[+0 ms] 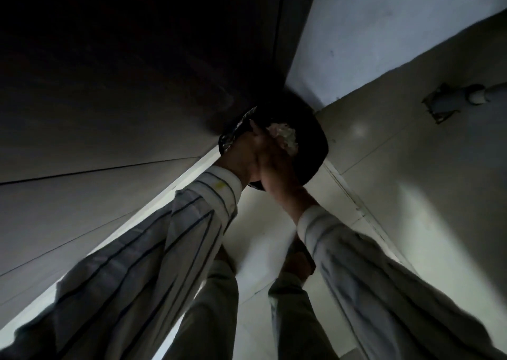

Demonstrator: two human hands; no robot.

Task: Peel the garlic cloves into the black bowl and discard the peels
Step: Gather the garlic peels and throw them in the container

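Observation:
In the dim head view I stand looking down at a black round bin (315,151) on the floor in a corner, with a shiny liner showing at its left rim. My left hand (241,159) and my right hand (277,170) are pressed side by side over the bin's mouth, fingers stretched forward. A pale clump of garlic peels (285,137) sits at my fingertips, above the bin's dark inside. Whether the peels still rest on my fingers or lie in the bin cannot be made out. The black bowl and the garlic cloves are out of view.
A dark door or cabinet face (137,85) rises on the left, a pale wall (384,30) behind the bin. Tiled floor (411,195) spreads to the right, with a floor drain and a pipe (450,102) at the far right. My legs and feet stand below.

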